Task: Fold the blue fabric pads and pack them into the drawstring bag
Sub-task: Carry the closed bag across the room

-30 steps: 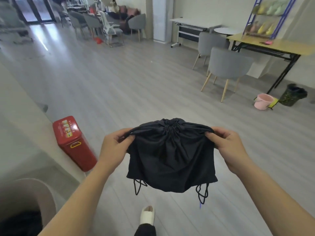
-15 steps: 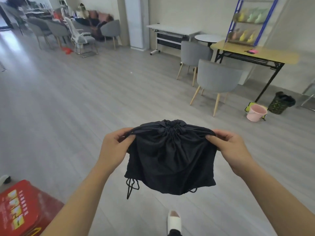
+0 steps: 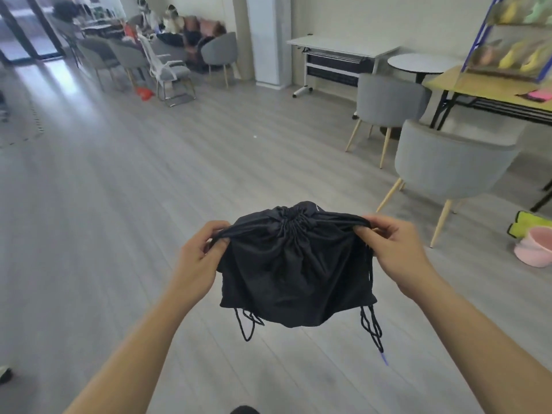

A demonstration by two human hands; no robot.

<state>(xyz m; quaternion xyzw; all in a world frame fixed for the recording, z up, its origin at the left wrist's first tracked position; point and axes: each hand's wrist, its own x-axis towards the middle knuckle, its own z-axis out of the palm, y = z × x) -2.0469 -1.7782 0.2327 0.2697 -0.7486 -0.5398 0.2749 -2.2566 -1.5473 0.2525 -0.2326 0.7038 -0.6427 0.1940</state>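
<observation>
Black cloth is hanging in mid-air above the floor (image 3: 149, 180): the bag (image 3: 295, 270), its mouth cinched tight. The left hand (image 3: 200, 258) is pinching the bag's top left corner, the right hand (image 3: 397, 252) its top right corner. Cords (image 3: 372, 327) are dangling below both lower corners.
</observation>
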